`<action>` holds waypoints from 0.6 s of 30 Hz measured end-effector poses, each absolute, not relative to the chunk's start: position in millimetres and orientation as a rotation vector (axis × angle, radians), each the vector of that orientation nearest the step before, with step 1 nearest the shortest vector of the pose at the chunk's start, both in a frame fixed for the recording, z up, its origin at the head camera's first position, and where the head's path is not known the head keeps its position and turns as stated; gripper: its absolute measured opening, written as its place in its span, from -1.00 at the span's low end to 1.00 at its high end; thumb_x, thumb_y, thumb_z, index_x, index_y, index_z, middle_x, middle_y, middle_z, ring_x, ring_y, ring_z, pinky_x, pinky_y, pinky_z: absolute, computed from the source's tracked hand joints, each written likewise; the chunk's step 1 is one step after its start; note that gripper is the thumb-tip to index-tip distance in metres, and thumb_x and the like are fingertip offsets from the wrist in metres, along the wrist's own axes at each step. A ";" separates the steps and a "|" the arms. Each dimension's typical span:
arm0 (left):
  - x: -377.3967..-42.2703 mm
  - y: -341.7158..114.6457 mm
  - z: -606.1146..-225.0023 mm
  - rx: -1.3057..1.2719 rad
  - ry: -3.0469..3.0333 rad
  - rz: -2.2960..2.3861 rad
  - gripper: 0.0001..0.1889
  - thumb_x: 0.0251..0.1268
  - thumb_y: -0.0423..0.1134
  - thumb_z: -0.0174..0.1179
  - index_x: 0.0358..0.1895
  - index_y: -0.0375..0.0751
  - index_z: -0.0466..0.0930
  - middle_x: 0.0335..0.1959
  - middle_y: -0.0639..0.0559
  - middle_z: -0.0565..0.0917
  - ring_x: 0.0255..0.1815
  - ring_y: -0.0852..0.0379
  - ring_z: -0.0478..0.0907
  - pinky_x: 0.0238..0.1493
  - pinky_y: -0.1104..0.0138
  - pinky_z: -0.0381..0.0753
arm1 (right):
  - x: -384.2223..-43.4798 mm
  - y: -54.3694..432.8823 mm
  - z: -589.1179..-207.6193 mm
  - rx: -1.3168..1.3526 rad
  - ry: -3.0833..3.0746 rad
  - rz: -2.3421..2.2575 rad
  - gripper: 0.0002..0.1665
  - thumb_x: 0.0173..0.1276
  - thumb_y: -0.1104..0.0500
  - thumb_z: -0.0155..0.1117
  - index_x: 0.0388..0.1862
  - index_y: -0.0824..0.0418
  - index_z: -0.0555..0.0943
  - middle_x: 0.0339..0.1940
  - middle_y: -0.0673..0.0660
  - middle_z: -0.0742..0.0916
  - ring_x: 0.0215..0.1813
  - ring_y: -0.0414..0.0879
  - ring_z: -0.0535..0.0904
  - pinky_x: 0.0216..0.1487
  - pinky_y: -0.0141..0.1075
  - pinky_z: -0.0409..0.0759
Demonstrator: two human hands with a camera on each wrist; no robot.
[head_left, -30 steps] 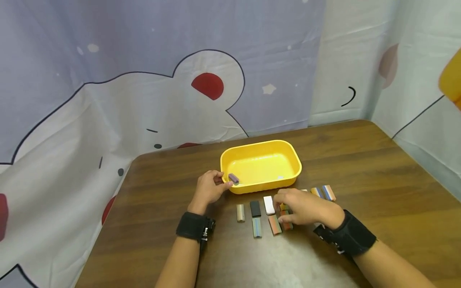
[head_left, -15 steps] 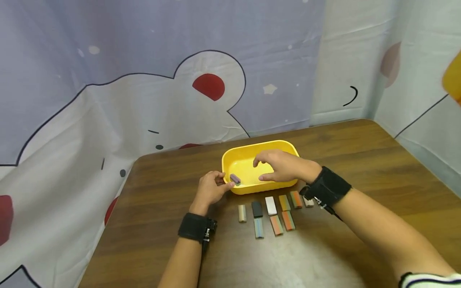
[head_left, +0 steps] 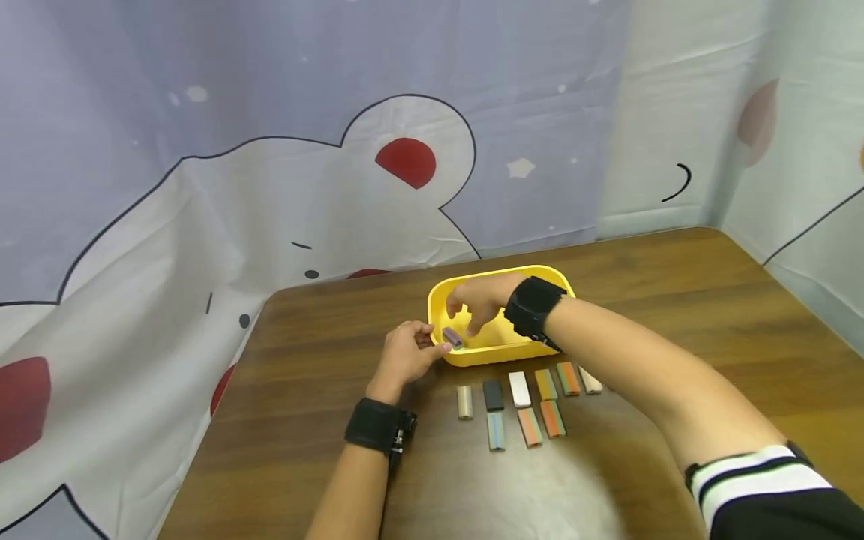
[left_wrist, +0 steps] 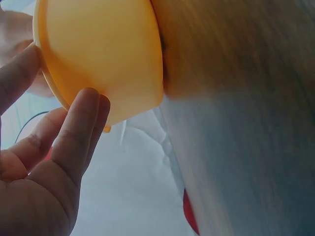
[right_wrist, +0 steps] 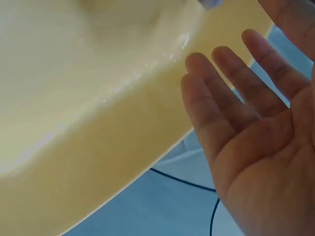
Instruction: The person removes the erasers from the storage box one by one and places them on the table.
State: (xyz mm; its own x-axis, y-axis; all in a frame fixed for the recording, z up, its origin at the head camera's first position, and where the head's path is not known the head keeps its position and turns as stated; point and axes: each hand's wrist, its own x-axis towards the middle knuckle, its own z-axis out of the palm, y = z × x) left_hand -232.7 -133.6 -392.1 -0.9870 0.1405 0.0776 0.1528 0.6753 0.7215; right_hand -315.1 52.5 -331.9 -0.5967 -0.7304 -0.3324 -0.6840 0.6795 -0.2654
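My left hand (head_left: 407, 352) holds the near left corner of a yellow plastic basin (head_left: 499, 355), thumb at the front rim and fingers on the left side. In the left wrist view these fingers lie against the outer wall (left_wrist: 118, 64). My right hand (head_left: 484, 298) reaches down inside the basin, fingers spread and loosely bent. Nothing lies in its palm in the right wrist view, where the basin's inner wall (right_wrist: 123, 132) is close to the fingertips. A small purple block (head_left: 451, 337) lies in the basin's left corner, just beside the right hand.
In front of the basin, small blocks lie in rough rows: beige (head_left: 464, 402), black (head_left: 493, 394), white (head_left: 519, 389), blue-striped (head_left: 496, 431) and several orange-striped ones (head_left: 529, 427). A cream block (head_left: 590, 381) is beside the right forearm. A printed curtain (head_left: 304, 210) hangs behind the table (head_left: 337, 322).
My right hand has moved from the blocks up and left into the basin, near the purple block. The left hand keeps its hold on the basin. The view has shifted slightly.
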 end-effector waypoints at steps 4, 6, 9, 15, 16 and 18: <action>-231.8 -131.8 -390.2 -0.258 -2.863 -1.245 -0.51 0.13 -0.13 0.44 0.03 -0.40 0.60 -0.06 -0.15 0.61 -0.04 -0.03 0.60 -0.02 0.21 0.62 | -320.3 40.2 -333.9 -1.055 2.459 -0.104 -0.41 0.13 0.19 0.53 0.14 0.22 0.54 0.21 0.18 0.57 0.12 0.03 0.55 0.16 -0.16 0.52; -231.2 -131.5 -389.2 -0.267 -2.865 -1.239 -0.51 0.13 -0.13 0.44 0.02 -0.41 0.60 -0.07 -0.15 0.61 -0.05 -0.03 0.60 -0.03 0.21 0.62 | -320.8 35.4 -332.4 -1.014 2.449 -0.094 -0.40 0.12 0.21 0.53 0.15 0.21 0.53 0.26 0.16 0.55 0.16 0.02 0.53 0.19 -0.16 0.49; -230.2 -131.4 -387.7 -0.272 -2.868 -1.225 -0.52 0.12 -0.14 0.44 0.02 -0.41 0.60 -0.08 -0.15 0.61 -0.06 -0.05 0.60 -0.05 0.20 0.62 | -322.3 29.4 -334.6 -0.984 2.436 -0.097 -0.40 0.09 0.22 0.55 0.13 0.19 0.55 0.27 0.12 0.55 0.22 0.00 0.48 0.22 -0.19 0.47; -229.6 -131.0 -386.9 -0.270 -2.861 -1.209 -0.52 0.10 -0.15 0.46 0.00 -0.41 0.61 -0.08 -0.17 0.62 -0.08 -0.05 0.62 -0.06 0.20 0.63 | -325.7 20.5 -346.7 -0.999 2.422 -0.105 -0.45 0.00 0.24 0.61 0.01 0.13 0.61 0.17 0.06 0.61 0.20 -0.05 0.49 0.18 -0.25 0.49; -229.5 -130.9 -386.9 -0.276 -2.858 -1.205 -0.52 0.10 -0.15 0.46 0.00 -0.41 0.61 -0.09 -0.17 0.62 -0.08 -0.05 0.62 -0.06 0.20 0.63 | -326.0 19.6 -348.1 -1.000 2.424 -0.107 -0.46 -0.02 0.25 0.62 -0.01 0.13 0.62 0.14 0.05 0.62 0.17 -0.07 0.50 0.15 -0.26 0.51; -229.7 -131.0 -386.8 -0.280 -2.853 -1.203 -0.53 0.09 -0.15 0.46 -0.01 -0.41 0.61 -0.09 -0.18 0.62 -0.08 -0.06 0.62 -0.06 0.19 0.63 | -326.5 17.9 -350.0 -0.990 2.431 -0.109 -0.47 -0.03 0.27 0.62 -0.05 0.11 0.64 0.06 0.02 0.64 0.07 -0.11 0.54 0.06 -0.29 0.55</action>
State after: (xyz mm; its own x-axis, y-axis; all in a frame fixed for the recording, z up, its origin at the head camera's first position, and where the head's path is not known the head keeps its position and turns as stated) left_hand -229.7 -131.0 -386.8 -0.9832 0.1527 0.0997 0.1780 0.6843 0.7071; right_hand -326.5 17.9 -350.0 -0.6049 -0.6728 -0.4260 -0.6319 0.7311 -0.2573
